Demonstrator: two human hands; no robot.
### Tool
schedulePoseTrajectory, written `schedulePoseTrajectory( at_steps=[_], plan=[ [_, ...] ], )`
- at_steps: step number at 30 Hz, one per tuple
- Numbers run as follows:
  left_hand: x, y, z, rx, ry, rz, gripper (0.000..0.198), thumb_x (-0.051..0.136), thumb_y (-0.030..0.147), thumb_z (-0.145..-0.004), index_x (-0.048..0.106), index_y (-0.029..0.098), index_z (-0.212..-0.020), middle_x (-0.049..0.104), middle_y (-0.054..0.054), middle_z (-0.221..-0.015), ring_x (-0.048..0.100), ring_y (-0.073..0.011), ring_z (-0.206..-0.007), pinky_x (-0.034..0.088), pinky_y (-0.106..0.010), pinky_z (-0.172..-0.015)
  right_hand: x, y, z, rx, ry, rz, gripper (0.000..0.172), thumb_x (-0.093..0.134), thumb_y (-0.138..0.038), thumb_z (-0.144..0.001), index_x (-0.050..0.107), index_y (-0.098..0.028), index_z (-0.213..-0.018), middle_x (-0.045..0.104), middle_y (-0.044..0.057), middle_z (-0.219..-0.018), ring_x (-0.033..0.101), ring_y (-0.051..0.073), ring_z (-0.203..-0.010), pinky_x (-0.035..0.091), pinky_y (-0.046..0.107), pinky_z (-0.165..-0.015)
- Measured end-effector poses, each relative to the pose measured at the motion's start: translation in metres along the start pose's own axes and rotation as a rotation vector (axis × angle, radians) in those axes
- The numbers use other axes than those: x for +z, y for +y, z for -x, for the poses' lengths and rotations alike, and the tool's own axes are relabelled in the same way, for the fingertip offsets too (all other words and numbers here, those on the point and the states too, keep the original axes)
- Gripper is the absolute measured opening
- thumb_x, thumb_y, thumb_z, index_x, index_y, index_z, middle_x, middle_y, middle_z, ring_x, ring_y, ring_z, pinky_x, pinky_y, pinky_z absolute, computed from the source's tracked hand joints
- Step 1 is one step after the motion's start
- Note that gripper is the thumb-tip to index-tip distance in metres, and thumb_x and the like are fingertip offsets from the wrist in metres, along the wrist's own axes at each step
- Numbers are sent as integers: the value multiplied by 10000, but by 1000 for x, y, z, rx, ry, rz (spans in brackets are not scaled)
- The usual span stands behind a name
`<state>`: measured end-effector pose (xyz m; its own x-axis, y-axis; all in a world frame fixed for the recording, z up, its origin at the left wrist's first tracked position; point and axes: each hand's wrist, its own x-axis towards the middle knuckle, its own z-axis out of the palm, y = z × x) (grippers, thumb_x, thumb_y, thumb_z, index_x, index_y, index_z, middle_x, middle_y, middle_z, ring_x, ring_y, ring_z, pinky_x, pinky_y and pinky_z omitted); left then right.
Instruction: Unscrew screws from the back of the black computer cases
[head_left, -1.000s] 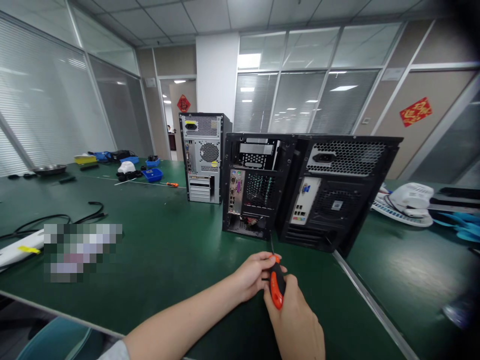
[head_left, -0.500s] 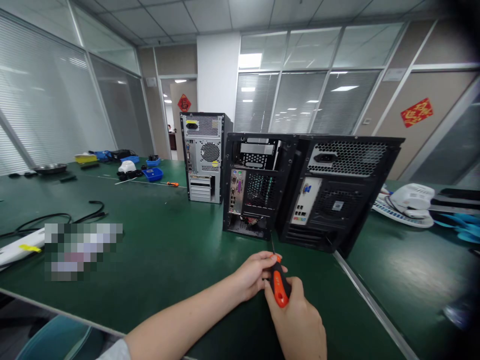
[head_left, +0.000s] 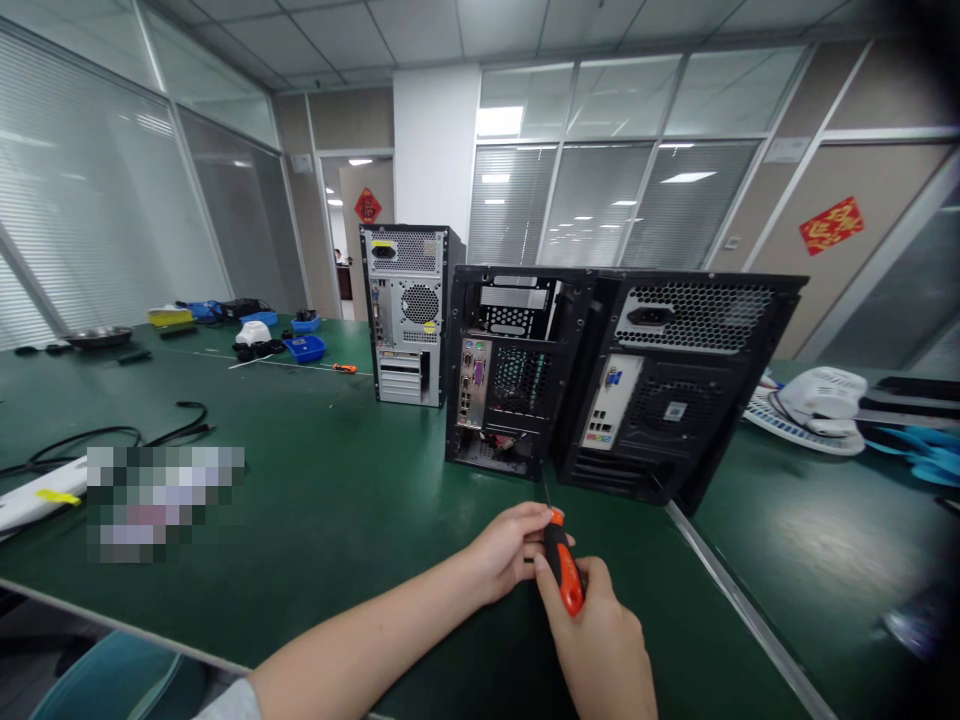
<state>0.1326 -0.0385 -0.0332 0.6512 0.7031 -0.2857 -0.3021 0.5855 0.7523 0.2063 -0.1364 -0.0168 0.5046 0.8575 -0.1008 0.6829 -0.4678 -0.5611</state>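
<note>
My right hand (head_left: 600,625) is closed around the black and orange handle of a screwdriver (head_left: 563,565). At the front of that handle, near the shaft, my left hand (head_left: 514,548) steadies the tool with its fingers. The thin shaft points away from me to the lower right corner of an opened black computer case (head_left: 517,390), seen from the back. Whether its tip sits on a screw is too small to tell. Right beside stands another black computer case (head_left: 675,390), slightly angled.
A silver-grey computer case (head_left: 405,320) stands behind on the left. Blue trays (head_left: 305,348) and another orange screwdriver (head_left: 345,369) lie farther back. On the left are black cables (head_left: 172,430) and a white power strip (head_left: 45,497); a white fan (head_left: 821,405) lies at right.
The screwdriver handle has turned about its axis, and its rear end has swung slightly right. My right hand has shifted slightly with it. The cases have not moved.
</note>
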Motion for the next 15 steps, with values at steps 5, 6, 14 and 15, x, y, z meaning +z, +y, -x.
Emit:
schedulePoseTrajectory(
  at_steps=[5, 6, 14, 15],
  plan=[
    [0, 0, 0, 3, -7, 29, 145, 526, 211, -854, 564, 134, -971, 665, -82, -805, 617, -113, -645, 445, -233, -656, 3, 4, -5, 12, -31, -112, 310, 331, -581, -819, 379, -276, -847, 629, 56, -700, 619, 279, -712, 370, 321, -622],
    [0, 0, 0, 1, -9, 29, 145, 523, 205, -854, 562, 133, -973, 666, -85, -813, 619, -115, -646, 447, -236, -657, 3, 5, -6, 8, -37, -146, 335, 322, -601, -800, 385, -276, -849, 629, 58, -700, 619, 278, -715, 378, 326, -631],
    [0, 0, 0, -7, -5, 13, 156, 513, 183, -847, 550, 140, -992, 671, -85, -843, 627, -124, -643, 437, -236, -618, 8, 15, -11, -6, -16, -307, 435, 350, -674, -706, 454, -272, -837, 621, 40, -674, 590, 236, -634, 400, 322, -622],
    [0, 0, 0, -6, -6, 15, 158, 515, 182, -844, 551, 139, -991, 672, -85, -841, 626, -124, -642, 437, -237, -620, 8, 17, -12, -13, -11, -326, 434, 367, -674, -698, 463, -271, -828, 618, 34, -668, 586, 228, -622, 400, 315, -611]
  ],
)
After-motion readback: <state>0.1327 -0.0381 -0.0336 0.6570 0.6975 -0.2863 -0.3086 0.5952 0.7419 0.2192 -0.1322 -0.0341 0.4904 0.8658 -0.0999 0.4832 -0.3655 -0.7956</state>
